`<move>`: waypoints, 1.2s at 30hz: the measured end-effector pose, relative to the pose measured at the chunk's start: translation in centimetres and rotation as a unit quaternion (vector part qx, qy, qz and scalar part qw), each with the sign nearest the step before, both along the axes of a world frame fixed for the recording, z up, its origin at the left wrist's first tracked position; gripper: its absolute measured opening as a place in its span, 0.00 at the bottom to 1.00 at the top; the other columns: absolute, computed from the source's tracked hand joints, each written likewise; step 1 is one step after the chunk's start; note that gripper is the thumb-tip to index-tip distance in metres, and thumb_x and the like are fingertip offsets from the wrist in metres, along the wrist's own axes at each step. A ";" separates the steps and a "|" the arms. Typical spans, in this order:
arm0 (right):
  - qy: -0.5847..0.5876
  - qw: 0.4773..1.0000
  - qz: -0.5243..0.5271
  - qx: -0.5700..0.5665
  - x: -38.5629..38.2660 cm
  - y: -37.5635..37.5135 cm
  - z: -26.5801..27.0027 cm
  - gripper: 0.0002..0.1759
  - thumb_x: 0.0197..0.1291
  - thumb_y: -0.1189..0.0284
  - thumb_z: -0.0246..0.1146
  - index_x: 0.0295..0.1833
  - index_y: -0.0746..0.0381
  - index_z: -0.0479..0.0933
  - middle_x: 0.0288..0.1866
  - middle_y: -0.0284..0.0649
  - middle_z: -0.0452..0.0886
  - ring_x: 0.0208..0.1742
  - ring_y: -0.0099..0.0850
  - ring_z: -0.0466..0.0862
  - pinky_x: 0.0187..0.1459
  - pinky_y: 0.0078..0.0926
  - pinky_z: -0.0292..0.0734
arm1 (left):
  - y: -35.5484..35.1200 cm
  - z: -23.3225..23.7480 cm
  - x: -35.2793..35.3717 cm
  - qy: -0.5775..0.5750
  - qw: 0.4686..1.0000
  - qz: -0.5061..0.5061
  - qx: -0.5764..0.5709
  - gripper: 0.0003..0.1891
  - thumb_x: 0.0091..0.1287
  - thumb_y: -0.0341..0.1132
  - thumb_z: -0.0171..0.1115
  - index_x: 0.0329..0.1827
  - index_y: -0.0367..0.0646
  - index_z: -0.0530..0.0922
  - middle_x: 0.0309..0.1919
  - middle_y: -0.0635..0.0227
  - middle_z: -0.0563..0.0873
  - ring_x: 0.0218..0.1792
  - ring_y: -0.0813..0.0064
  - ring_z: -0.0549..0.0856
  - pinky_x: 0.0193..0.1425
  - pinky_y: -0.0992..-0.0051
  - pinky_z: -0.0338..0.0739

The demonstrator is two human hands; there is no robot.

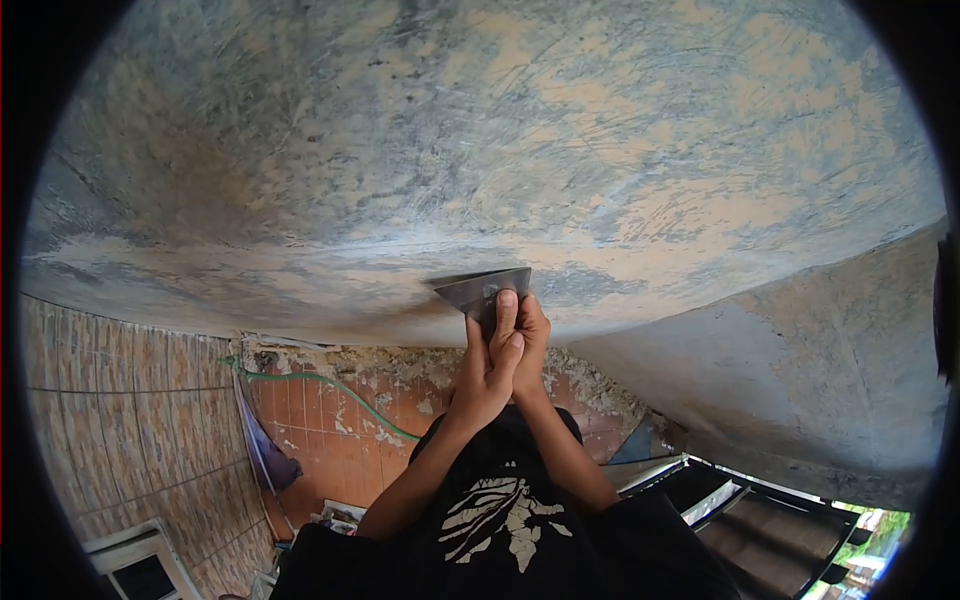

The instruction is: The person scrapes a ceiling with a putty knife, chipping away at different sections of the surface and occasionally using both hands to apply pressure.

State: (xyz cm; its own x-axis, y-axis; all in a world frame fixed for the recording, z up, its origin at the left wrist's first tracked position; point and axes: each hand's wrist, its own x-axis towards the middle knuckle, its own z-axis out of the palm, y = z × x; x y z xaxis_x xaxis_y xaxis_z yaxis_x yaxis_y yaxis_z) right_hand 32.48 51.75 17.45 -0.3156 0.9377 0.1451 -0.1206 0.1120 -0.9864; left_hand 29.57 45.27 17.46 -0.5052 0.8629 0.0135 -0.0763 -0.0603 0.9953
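A broad-bladed scraper has its wide edge against the wall, which shows patchy grey and peach paint with scratch marks. My right hand is wrapped round its handle, thumb lying up along the base of the blade. From the left, my left hand closes over the grip as well, pressed against the right one. Most of the handle is hidden by the fingers.
Flaked debris lies along the wall's foot on the orange tiled floor. A green hose runs across it. A striped tiled wall stands left, near a folded purple umbrella-like thing. A grey side wall rises at right.
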 end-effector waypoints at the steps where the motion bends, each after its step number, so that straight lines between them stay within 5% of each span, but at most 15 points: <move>1: -0.005 1.000 -0.005 0.008 -0.2 0.1 -0.7 0.10 0.69 0.68 0.55 0.39 0.64 0.75 0.23 0.31 0.75 0.28 0.14 0.67 0.26 0.17 0.65 | 0.4 -0.1 -0.3 0.022 1.000 -0.005 -0.001 0.31 0.72 0.37 0.48 0.72 0.35 0.47 0.67 0.54 0.61 0.69 0.64 0.62 0.70 0.69 0.56; 32: 0.018 1.000 0.019 0.009 0.0 0.3 0.8 0.12 0.70 0.67 0.53 0.41 0.65 0.74 0.23 0.28 0.73 0.28 0.14 0.65 0.25 0.17 0.63 | 0.6 1.0 0.1 0.032 0.999 0.008 -0.013 0.32 0.72 0.36 0.46 0.73 0.35 0.44 0.69 0.53 0.59 0.70 0.63 0.60 0.71 0.70 0.53; 34: 0.026 0.999 0.037 -0.005 0.1 0.4 1.1 0.12 0.70 0.67 0.53 0.41 0.65 0.74 0.24 0.28 0.73 0.28 0.14 0.65 0.26 0.17 0.63 | 0.7 1.8 0.3 0.031 0.998 0.036 0.028 0.32 0.71 0.39 0.50 0.70 0.32 0.48 0.62 0.48 0.67 0.64 0.59 0.69 0.65 0.67 0.63; 36: 0.028 0.999 0.041 -0.015 0.5 0.3 0.9 0.12 0.70 0.67 0.53 0.41 0.65 0.74 0.24 0.28 0.73 0.29 0.14 0.65 0.26 0.17 0.63 | 0.6 1.7 0.6 0.021 0.999 0.035 0.016 0.32 0.71 0.39 0.50 0.70 0.32 0.48 0.62 0.48 0.67 0.64 0.59 0.69 0.66 0.67 0.62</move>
